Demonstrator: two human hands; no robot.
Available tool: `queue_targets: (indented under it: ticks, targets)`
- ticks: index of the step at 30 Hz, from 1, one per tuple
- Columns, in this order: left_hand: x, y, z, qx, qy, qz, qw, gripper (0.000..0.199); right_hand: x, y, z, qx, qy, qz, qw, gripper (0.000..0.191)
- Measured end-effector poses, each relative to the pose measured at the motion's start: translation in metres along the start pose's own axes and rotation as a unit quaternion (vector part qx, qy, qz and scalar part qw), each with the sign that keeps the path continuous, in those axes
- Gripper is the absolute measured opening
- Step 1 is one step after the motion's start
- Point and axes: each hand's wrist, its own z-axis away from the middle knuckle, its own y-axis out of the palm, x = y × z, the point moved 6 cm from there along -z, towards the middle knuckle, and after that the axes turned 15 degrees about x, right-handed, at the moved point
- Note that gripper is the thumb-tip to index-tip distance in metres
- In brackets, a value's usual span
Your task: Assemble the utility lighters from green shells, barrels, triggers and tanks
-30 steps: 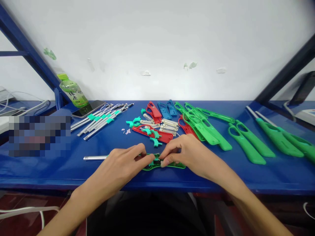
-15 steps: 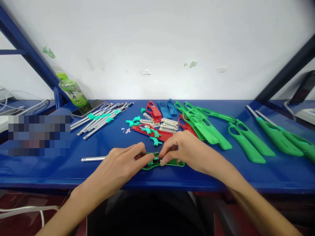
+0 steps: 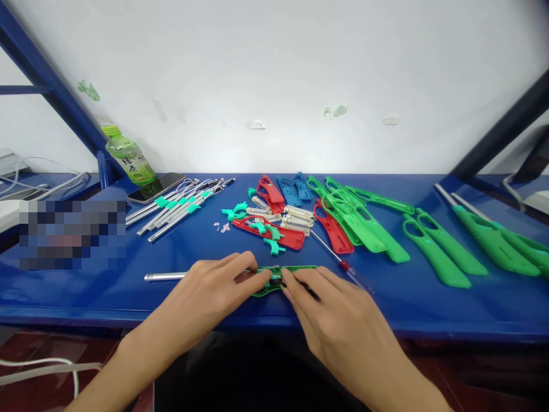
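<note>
A green lighter half-shell [image 3: 300, 268] lies near the table's front edge, open side up, with a silver tube [image 3: 165, 276] pointing left out of it. My left hand [image 3: 227, 283] covers the shell's left part, its fingers closed on the shell and the parts inside. My right hand [image 3: 326, 292] bends over the right part, fingertips pressed together at a small black piece [image 3: 275, 281] in the middle. What lies under my fingers is largely hidden.
Silver tubes [image 3: 175, 209] with wires, a phone [image 3: 156, 187] and a bottle [image 3: 128, 155] are at left. Turquoise triggers [image 3: 274, 247], red shells [image 3: 334, 229], clear tanks [image 3: 297, 220] and a screwdriver [image 3: 343, 264] lie behind my hands. Green shells [image 3: 441, 260] lie at right.
My right hand has turned and lowered towards the front edge, its fingers now coming from the right over the shell. The screwdriver behind it has come into view. My left hand has hardly moved.
</note>
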Motion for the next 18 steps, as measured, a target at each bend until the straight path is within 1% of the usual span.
queue_targets:
  ticks: [2,5,11,18]
  targets:
    - [0.0011,0.0019,0.0001,0.006,-0.003,0.007,1.0,0.039,0.004,0.0028,0.003,0.004,-0.005,0.021,1.0,0.037]
    - [0.0028,0.0032,0.0,0.008,-0.011,0.011,1.0,0.044,0.0041,0.0046,0.0043,0.011,-0.008,0.032,0.999,0.04]
    - [0.0013,-0.0002,0.0004,-0.003,-0.009,0.009,1.0,0.045,0.0072,0.0055,0.0045,0.034,-0.03,0.089,0.995,0.045]
    - [0.0018,-0.0024,0.0023,-0.013,-0.006,0.009,1.0,0.049,0.0099,0.007,0.0009,0.063,-0.04,0.119,0.99,0.056]
